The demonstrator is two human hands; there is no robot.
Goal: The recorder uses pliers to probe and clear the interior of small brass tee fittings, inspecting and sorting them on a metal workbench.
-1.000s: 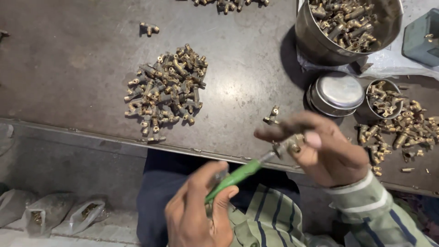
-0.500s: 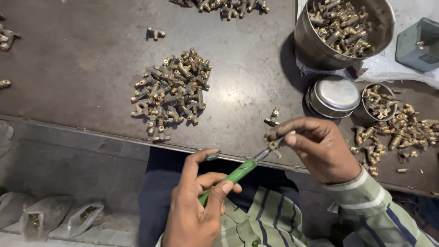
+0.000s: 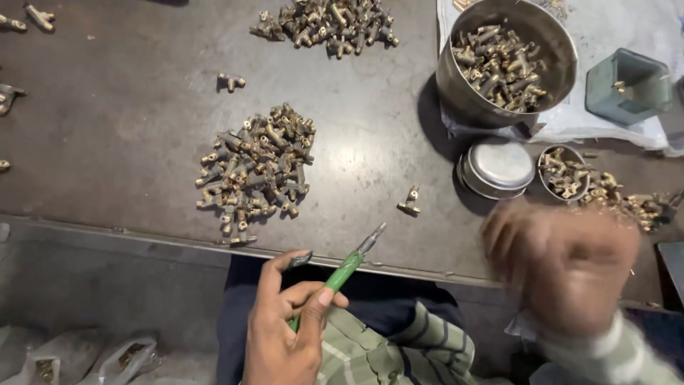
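Left hand (image 3: 281, 331) gripping a green-handled screwdriver (image 3: 342, 269), tip poking up over the near edge of the counter (image 3: 107, 142). Right hand (image 3: 563, 264) way too blurred, can't tell if open or closed, hovering right of the screwdriver tip. Lone brass fitting (image 3: 410, 202) just beyond that tip. Big pile of brass fittings (image 3: 253, 167) left of it, steel pot (image 3: 506, 60) full of them further back right.

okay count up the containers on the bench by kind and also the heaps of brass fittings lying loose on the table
Large steel pot: 1
Small round tins, one lidded, one open: 2
Green box: 1
Loose heaps of fittings, middle, top, right, partly hidden by the blurred right hand: 3
Total: 7
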